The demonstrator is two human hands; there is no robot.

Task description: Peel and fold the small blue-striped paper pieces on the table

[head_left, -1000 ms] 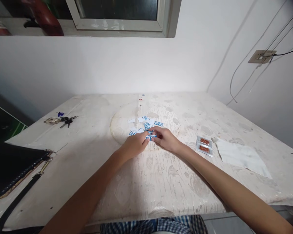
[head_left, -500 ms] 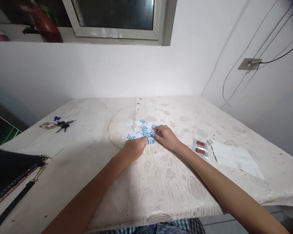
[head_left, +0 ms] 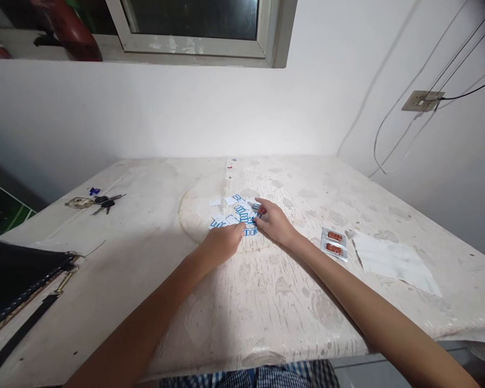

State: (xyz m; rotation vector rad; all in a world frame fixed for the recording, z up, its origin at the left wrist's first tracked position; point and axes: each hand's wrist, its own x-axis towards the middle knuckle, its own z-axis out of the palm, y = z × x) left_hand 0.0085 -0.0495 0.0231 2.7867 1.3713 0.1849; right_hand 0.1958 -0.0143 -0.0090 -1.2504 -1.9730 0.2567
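— Why are both hands crowded into the middle of the table (head_left: 267, 302)?

— That's where the paper scraps (head_left: 236, 215) lie, a loose heap of small white pieces printed in blue, sitting on a faint round mark in the tabletop. The left hand (head_left: 222, 242) rests at the near edge of the heap, fingers curled together, fingertips touching the closest pieces. The right hand (head_left: 272, 222) comes in from the other side, thumb and forefinger pinched on one scrap at the heap's right edge.

— What are the pieces like?

— Thin, flat, roughly rectangular, overlapping at all angles. Light stuff, so a fingertip grip suits it. The tabletop looks like a worn, blotchy plastic cover, pale and slightly glossy.

— Anything else lying about?

— A foil blister strip (head_left: 333, 244) with reddish tablets near the right forearm, a white sheet (head_left: 396, 263) beyond it, keys (head_left: 101, 202) far left, and a black bag (head_left: 20, 275) with a strap at the left corner.
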